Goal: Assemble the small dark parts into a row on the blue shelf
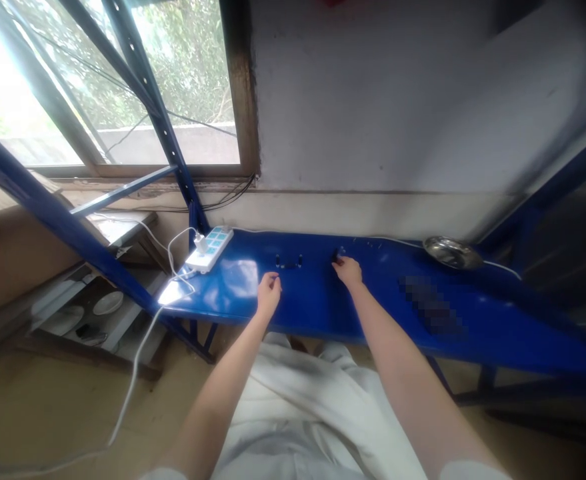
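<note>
My left hand (269, 293) is held over the front part of the blue table (313, 307), its thumb and fingers pinched together. Whatever may be between them is too small to make out. Just beyond it lie several small dark parts: one upright-looking piece (277, 260) on the left, a wider dark piece (289, 265) in the middle and another narrow piece (300, 261) on the right. Farther right, my right hand (349, 272) has its fingers closed at a small dark object (336, 255). Some tiny pale bits (343, 251) show beside those fingertips.
A white power strip (213, 249) with a plug stands at the table's left end. Its cable (135, 373) hangs to the floor. A shiny metal bowl (451, 252) sits back right, and a blurred dark object (430, 305) lies nearer. Blue posts (157, 110) rise at left.
</note>
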The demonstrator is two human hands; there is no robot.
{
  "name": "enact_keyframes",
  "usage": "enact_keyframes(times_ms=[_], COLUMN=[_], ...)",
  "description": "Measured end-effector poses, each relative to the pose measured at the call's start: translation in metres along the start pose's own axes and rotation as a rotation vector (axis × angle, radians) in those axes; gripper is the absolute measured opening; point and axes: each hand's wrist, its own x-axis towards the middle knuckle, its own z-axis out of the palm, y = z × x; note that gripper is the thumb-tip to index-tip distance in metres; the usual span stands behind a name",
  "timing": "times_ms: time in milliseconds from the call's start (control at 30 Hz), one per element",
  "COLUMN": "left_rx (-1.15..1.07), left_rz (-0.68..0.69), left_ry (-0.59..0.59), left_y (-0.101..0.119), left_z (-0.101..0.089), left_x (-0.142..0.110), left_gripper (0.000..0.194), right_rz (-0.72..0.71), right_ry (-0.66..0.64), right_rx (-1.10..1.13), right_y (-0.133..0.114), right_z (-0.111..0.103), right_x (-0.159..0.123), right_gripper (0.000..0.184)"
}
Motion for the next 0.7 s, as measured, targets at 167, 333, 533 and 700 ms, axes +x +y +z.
enact_keyframes(times_ms=[167,333,533,700], left_rx=[-0.011,-0.023,-0.028,-0.032], left_rz=[0.004,-0.011,-0.008,-0.017], left_ry=[-0.012,-0.004,-0.006,-0.006], left_y=[0.0004,0.0019,0.0037,0.0050], left_z=[-0.0006,-0.0005,-0.0010,-0.0019], left_x=[-0.0010,-0.0016,-0.0031,-0.0036], left_gripper=[0.023,0.023,0.023,0.022], right_rz=[-0.009,-0.029,-0.043,-0.057], right_ry=[-0.015,-0.032,-0.042,-0.054], right_rx=[-0.016,-0.046,-0.043,-0.060], right_y=[0.0016,0.0034,0.0029,0.0040], right_z=[-0.0008,-0.0010,-0.0007,-0.0006], right_x=[0.0022,0.0045,0.0056,0.0059], right_gripper=[0.024,0.024,0.024,0.024])
